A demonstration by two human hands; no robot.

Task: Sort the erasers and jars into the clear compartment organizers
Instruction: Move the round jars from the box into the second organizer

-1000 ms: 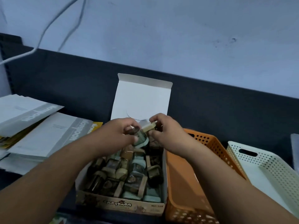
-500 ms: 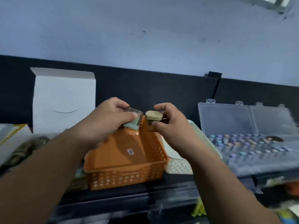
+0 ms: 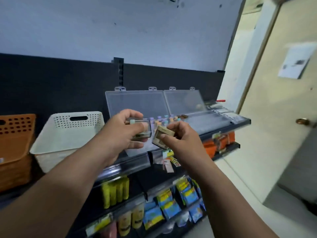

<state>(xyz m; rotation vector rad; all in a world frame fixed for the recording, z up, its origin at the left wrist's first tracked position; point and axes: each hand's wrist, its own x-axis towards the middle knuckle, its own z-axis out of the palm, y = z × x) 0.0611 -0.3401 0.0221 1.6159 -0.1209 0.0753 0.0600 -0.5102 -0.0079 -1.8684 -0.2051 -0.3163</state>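
left grip curled round clear jar, up over the shelf front edge, just before the open organizer | right grip pinching tan cap just beside it | jar looks light, hard, slick-walled, so hold opposite sides, not the rim

Jar: half covered by left hand fingers.
Tan piece: blurred in right hand; kind unclear.
Orange basket: far left of left hand, cut by edge.
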